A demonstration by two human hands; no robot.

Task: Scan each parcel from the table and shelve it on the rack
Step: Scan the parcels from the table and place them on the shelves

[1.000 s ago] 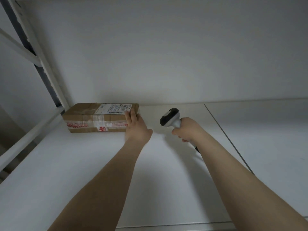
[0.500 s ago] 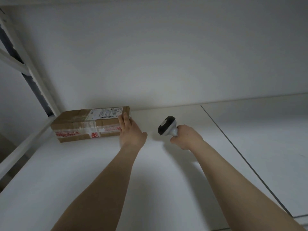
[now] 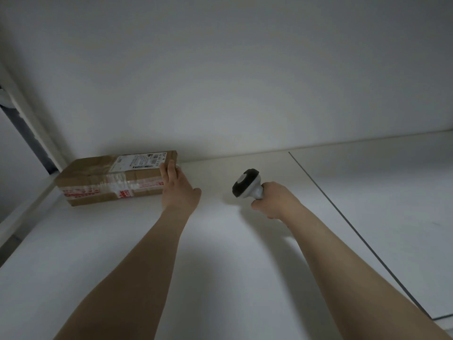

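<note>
- Head view: the parcel point(image 3: 110, 180) lies at the back left of the white shelf point(image 3: 220, 253), close against the wall, with its long axis running left to right.
- The left hand point(image 3: 180, 190) is the nearer one. It is flat, with straight fingers laid against the parcel's right end.
- The right hand point(image 3: 274, 202), well apart to the right, is wrapped round the scanner point(image 3: 247, 184).
- Any last nudge would likely run leftward, along the parcel's length.
</note>
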